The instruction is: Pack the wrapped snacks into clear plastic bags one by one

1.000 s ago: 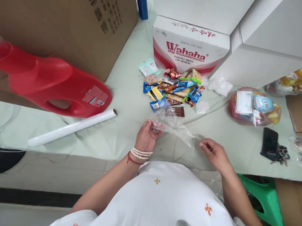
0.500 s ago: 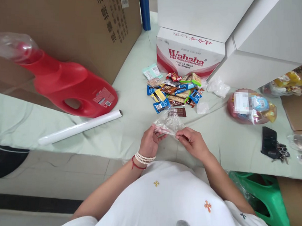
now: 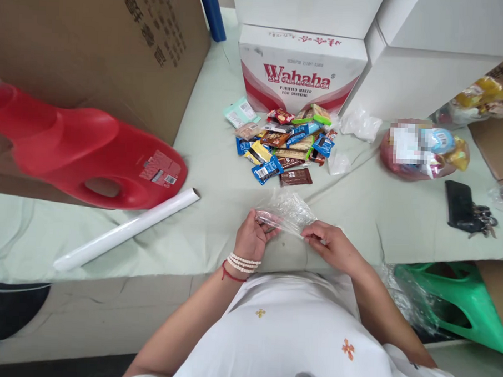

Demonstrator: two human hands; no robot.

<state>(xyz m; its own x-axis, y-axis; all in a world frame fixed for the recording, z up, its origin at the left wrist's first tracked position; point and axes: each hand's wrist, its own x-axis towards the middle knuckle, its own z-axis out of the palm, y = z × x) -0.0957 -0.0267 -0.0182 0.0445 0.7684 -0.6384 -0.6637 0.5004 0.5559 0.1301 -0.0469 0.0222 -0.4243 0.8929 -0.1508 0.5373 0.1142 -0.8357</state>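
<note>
My left hand (image 3: 253,236), with bead bracelets on the wrist, pinches one end of a crumpled clear plastic bag (image 3: 287,210). My right hand (image 3: 331,245) pinches the bag's other end, so the bag is held between both hands just above the pale green sheet (image 3: 219,170). A pile of small wrapped snack bars (image 3: 283,146) lies a little beyond the bag, with a brown chocolate bar (image 3: 296,176) nearest to it.
A red jug (image 3: 90,153) lies on its side at the left beside a white paper roll (image 3: 127,230). A Wahaha carton (image 3: 300,71), white boxes and a big cardboard box stand behind. A pink snack bag (image 3: 420,151), black phone with keys (image 3: 463,206) and green stool (image 3: 459,300) are right.
My right hand came in from the right toward my left hand, gathering the stretched-out bag into a bunch between both hands. The view shifted slightly.
</note>
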